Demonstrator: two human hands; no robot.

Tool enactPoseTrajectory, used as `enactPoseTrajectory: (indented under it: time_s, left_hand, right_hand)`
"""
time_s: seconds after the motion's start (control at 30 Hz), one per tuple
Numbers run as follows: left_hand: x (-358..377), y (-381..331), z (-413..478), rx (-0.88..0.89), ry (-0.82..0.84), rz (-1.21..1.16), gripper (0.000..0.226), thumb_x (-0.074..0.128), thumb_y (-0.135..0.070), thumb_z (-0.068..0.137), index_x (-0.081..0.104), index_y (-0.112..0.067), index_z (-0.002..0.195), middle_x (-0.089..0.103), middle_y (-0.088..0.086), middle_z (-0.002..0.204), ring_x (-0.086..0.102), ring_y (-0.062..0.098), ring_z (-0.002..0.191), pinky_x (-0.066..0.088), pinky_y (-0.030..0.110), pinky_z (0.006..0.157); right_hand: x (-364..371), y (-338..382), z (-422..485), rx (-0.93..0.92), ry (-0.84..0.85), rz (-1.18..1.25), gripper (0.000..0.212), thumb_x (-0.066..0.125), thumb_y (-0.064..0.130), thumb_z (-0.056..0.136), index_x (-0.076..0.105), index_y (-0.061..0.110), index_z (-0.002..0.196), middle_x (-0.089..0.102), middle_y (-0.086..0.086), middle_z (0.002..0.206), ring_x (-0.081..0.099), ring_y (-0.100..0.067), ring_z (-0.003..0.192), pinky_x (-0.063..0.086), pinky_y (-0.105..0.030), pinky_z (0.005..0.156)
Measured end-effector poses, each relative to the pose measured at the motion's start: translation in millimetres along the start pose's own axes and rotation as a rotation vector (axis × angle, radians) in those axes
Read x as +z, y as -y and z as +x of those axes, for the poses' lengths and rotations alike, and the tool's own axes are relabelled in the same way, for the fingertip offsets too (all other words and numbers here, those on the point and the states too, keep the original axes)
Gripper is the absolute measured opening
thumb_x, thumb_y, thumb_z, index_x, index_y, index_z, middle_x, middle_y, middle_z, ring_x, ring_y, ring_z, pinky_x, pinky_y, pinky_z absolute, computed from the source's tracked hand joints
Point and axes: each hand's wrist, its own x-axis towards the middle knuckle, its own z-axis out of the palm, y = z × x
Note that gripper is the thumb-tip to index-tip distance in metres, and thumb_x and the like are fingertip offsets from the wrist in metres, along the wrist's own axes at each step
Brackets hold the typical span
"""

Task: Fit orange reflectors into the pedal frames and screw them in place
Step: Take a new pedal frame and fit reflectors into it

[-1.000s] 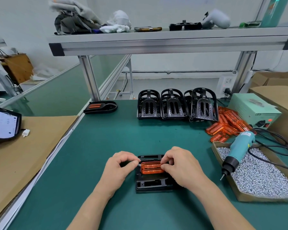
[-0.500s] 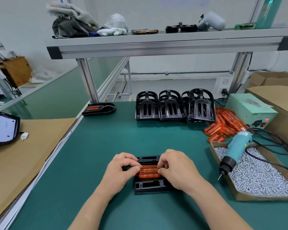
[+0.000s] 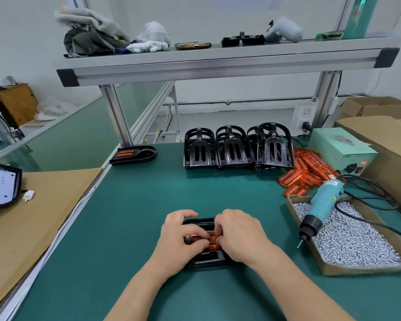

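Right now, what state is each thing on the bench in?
frame: flat on the mat
reflector: over the frame's middle, seating hidden
left hand: pinches the reflector's left end
right hand: pinches its right end
screwdriver: idle, lying across the screw box
power box: red light on
spare reflectors: loose pile

Assembly workshop, green-matted workbench (image 3: 130, 216), aluminium shelf frame (image 3: 218, 66), electric screwdriver (image 3: 320, 207), screw tray (image 3: 357, 239)
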Motion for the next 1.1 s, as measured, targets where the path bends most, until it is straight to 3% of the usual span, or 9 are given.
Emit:
enactPoseTrajectory:
  time_s: [0.13,0.27,0.47,0.63,0.83,1.1]
  left_hand:
    - [0.9,-2.6,7.1,-0.077,0.065,-0.014,0.030,0.081,-0.017,0.078,0.070,-0.042,0.066,0.049,-0.015,0.120,0.039,0.009,0.126,0.029,0.033,0.109]
    - [2.0,-3.2,9.1,-0.115,0.073,-0.032,0.032,0.082,-0.016,0.077,0.069,-0.041,0.062,0.051,-0.013,0.118,0.042,0.012,0.125,0.031,0.037,0.109]
    - [3.6,-1.8,7.0,-0.160,0.069,-0.066,0.028,0.081,-0.015,0.077,0.073,-0.037,0.062,0.049,-0.021,0.119,0.039,0.008,0.123,0.030,0.033,0.101]
    - [4.7,-0.2,6.9,-0.161,0.055,-0.063,0.023,0.081,-0.015,0.078,0.075,-0.035,0.068,0.048,-0.023,0.120,0.040,0.008,0.124,0.029,0.031,0.101]
    - [4.6,-1.5,7.6,-0.161,0.056,-0.059,0.023,0.080,-0.018,0.080,0.075,-0.038,0.070,0.048,-0.021,0.122,0.038,0.011,0.127,0.030,0.036,0.106]
    - [6.5,-17.1,9.2,-0.119,-0.055,-0.109,0.027,0.081,-0.019,0.080,0.074,-0.044,0.072,0.053,-0.018,0.119,0.037,-0.002,0.125,0.029,0.024,0.097]
  right_hand:
    - [-0.7,-5.2,-6.1,-0.015,-0.042,0.072,0.015,0.059,0.027,0.094,0.068,0.026,0.105,0.061,0.003,0.111,0.058,-0.024,0.106,0.044,-0.034,0.081]
    - [-20.4,-25.5,-20.9,0.024,-0.274,0.212,0.011,0.059,0.034,0.095,0.068,0.027,0.096,0.059,0.008,0.099,0.059,-0.017,0.098,0.046,-0.033,0.087]
    - [-64.4,-93.6,-49.8,0.246,-0.531,0.246,0.013,0.069,0.019,0.086,0.065,0.023,0.074,0.063,0.007,0.078,0.056,-0.020,0.077,0.034,-0.031,0.069]
    - [-58.5,-142.6,-64.2,0.524,-0.441,0.127,0.021,0.063,0.017,0.086,0.059,0.022,0.067,0.064,0.000,0.071,0.056,-0.032,0.076,0.040,-0.035,0.066]
    - [-32.7,-159.5,-65.1,0.564,-0.107,0.048,0.024,0.067,0.025,0.084,0.052,0.027,0.066,0.057,0.005,0.073,0.055,-0.026,0.077,0.039,-0.032,0.063]
    - [-29.4,-160.8,-62.7,0.587,-0.221,0.137,0.016,0.072,0.019,0.081,0.065,0.021,0.067,0.061,0.003,0.069,0.061,-0.028,0.078,0.043,-0.032,0.062]
